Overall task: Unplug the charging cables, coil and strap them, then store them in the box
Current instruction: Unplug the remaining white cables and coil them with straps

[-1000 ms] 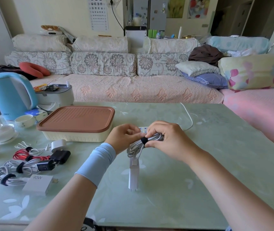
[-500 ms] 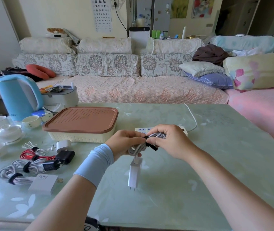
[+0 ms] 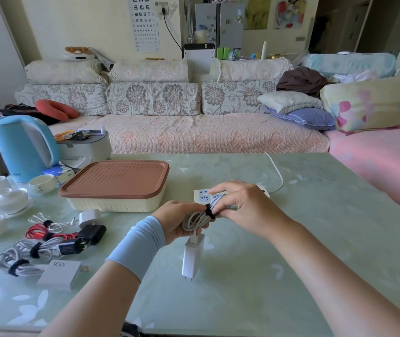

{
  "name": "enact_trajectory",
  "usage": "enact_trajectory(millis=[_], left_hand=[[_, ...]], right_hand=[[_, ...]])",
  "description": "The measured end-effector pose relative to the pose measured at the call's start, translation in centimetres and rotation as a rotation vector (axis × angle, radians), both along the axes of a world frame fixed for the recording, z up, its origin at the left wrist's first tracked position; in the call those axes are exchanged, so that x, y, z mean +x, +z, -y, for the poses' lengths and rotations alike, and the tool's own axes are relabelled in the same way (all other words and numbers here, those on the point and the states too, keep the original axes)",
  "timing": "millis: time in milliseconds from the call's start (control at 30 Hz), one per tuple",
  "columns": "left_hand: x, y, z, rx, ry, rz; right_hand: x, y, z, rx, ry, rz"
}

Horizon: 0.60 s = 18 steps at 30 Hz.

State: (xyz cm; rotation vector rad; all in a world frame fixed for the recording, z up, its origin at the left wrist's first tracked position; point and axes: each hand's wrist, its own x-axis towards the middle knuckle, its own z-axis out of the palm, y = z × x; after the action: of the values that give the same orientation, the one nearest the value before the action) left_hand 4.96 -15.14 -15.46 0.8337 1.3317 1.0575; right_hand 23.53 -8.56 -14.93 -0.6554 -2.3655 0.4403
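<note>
My left hand (image 3: 178, 221) grips a coiled white-grey cable (image 3: 195, 219) above the middle of the table. A black strap (image 3: 209, 211) wraps the coil, and my right hand (image 3: 244, 207) pinches the coil at that strap. The cable's white charger brick (image 3: 193, 256) dangles below, prongs down. Behind my hands lies a white power strip (image 3: 204, 195). The cream box (image 3: 115, 205) with a brown lid (image 3: 118, 178) stands closed to the left. Several strapped cables with chargers (image 3: 48, 244) lie at the front left.
A blue kettle (image 3: 22, 147), white cups and bowls (image 3: 4, 198) and a grey appliance (image 3: 84, 147) crowd the table's left side. A white 90W charger (image 3: 60, 273) lies near the front edge. The power strip's cord (image 3: 277, 173) runs off the back. A sofa stands beyond.
The strap's loose black end has been wound flat onto the coil. Both hands stay on the cable, and the charger brick still hangs below.
</note>
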Motion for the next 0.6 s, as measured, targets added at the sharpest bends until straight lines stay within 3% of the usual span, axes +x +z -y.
enact_trajectory(millis=[300,600], left_hand=[[0.8,-0.1,0.2,0.107,0.088,-0.205],[1.1,0.8,1.0,0.243,-0.030,-0.401]], right_hand=[[-0.1,-0.6,0.1,-0.279,-0.012,-0.058],[-0.3,-0.8,-0.2,-0.567,-0.081,-0.225]])
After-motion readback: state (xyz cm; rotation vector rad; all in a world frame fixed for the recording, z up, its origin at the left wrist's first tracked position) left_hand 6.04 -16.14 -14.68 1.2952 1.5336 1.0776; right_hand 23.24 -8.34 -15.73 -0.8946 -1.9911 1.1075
